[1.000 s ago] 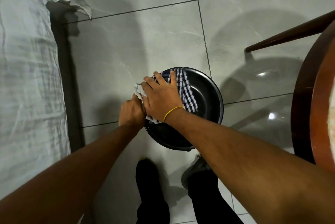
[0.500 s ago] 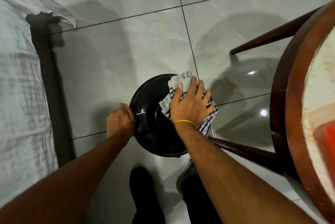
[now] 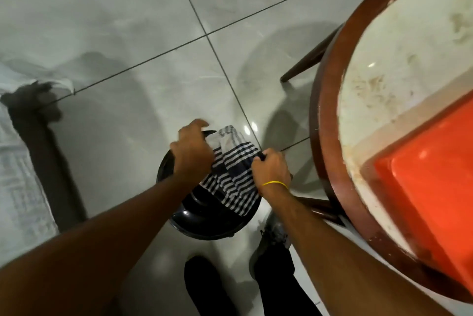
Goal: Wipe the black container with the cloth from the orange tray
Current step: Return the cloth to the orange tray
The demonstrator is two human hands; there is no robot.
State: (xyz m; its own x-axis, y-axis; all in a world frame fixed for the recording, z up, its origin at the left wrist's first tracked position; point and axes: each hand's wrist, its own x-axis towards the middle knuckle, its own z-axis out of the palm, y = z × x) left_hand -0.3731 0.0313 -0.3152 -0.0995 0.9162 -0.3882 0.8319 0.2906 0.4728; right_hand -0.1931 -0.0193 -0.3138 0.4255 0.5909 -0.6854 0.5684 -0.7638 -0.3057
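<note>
Low in the centre of the frame, wiping seems underway: the left hand [image 3: 192,151] curls over the black container [image 3: 204,221]'s far rim, the right hand [image 3: 271,169] clenches the striped cloth [image 3: 235,174] draped inside, so next likely needs firm rubbing strokes.

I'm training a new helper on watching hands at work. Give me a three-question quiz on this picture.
1. True or false: the checked cloth lies across the black container.
2. Which wrist wears the yellow band? A) left B) right
3. Fill in: the orange tray sits on the round ____.

Key: 1 true; 2 B; 3 table. The left hand and right hand both grip the cloth.
</note>
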